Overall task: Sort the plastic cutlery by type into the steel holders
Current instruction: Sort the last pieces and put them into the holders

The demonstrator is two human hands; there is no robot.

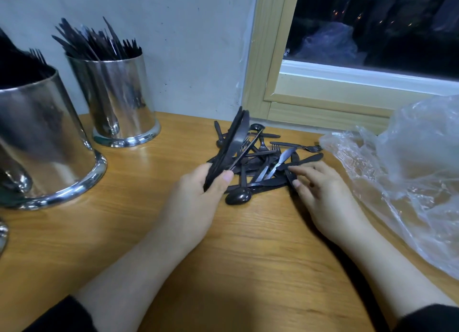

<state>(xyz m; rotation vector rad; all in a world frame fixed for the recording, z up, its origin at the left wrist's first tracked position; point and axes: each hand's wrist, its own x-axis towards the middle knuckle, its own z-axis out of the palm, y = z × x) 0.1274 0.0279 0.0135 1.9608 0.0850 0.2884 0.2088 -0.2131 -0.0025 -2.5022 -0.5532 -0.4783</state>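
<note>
A loose pile of black plastic cutlery (pixel 263 158) lies on the wooden table (pixel 223 257): knives, forks and spoons mixed together. My left hand (pixel 196 197) grips a bundle of black knives (pixel 233 140), their blades pointing up and away. My right hand (pixel 320 195) lies at the pile's right side and pinches a black knife (pixel 305 161) by its handle. Two steel holders stand at the left: the far holder (pixel 119 101) is full of knives, and the near holder (pixel 42 143) has forks showing at its rim.
A crumpled clear plastic bag (pixel 409 173) lies at the right on the table. A wall and a wooden window frame (pixel 310 103) close off the back. The edge of a third shiny object (pixel 2 235) shows at the far left.
</note>
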